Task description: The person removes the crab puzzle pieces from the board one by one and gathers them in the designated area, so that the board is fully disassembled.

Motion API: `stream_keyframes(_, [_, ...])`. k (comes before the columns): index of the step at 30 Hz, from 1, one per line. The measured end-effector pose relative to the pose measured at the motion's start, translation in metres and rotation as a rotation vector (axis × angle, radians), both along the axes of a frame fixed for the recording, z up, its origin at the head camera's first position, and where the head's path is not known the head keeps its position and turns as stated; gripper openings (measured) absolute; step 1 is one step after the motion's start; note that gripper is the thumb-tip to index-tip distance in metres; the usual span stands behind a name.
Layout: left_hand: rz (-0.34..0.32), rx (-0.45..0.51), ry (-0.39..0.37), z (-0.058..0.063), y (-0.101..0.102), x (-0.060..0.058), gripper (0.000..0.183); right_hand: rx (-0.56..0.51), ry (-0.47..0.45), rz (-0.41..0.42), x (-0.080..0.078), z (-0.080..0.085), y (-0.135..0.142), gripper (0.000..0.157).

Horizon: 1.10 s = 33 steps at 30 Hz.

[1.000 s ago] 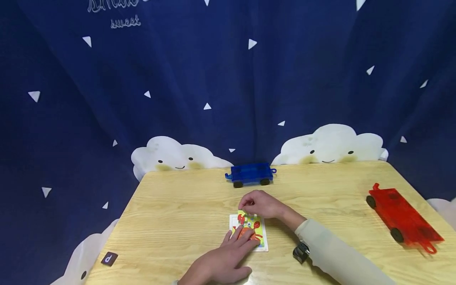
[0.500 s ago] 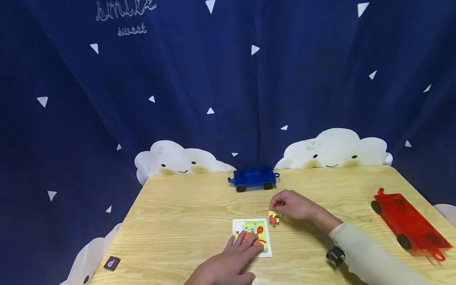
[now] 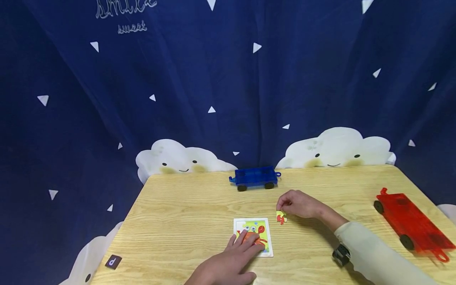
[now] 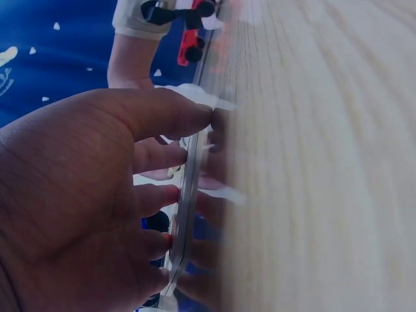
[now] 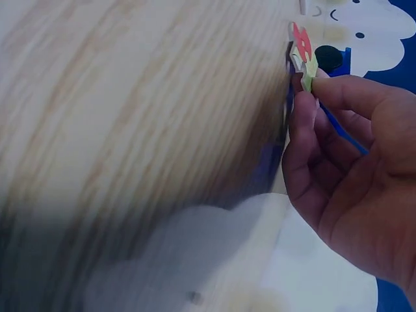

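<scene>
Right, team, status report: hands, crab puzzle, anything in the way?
Left hand resting on crab puzzle. Right hand pinching loose piece, right of puzzle. Left fingers hiding part of crab.

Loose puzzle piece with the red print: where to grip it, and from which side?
Probably best to pinch the puzzle piece at its yellow far edge, coming from the right, finger and thumb on opposite flat faces. It's thin, and its red tab points back toward the person, so this leaves the tab clear. The right hand holds it that way.
</scene>
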<state>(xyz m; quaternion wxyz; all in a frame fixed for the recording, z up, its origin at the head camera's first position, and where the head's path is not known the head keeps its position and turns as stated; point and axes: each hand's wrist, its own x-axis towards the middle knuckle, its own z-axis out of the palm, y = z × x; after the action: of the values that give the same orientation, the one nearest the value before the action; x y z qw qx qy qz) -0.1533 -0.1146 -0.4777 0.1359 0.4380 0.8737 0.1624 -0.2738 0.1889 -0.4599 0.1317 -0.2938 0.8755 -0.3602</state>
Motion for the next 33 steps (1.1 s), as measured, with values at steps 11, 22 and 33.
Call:
stream_keyframes(11, [0.035, -0.022, -0.05, 0.003, -0.002, 0.001, 0.067, -0.045, -0.058, -0.024, -0.001, -0.005, 0.0, 0.018])
stream_keyframes(22, [0.022, -0.021, -0.037, 0.002, -0.003, 0.002, 0.067, -0.028, -0.033, -0.041, 0.002, -0.012, 0.0, 0.018])
stream_keyframes(33, [0.024, -0.024, -0.021, 0.002, -0.004, 0.002, 0.067, -0.029, -0.021, -0.05, 0.002, -0.011, -0.001, 0.016])
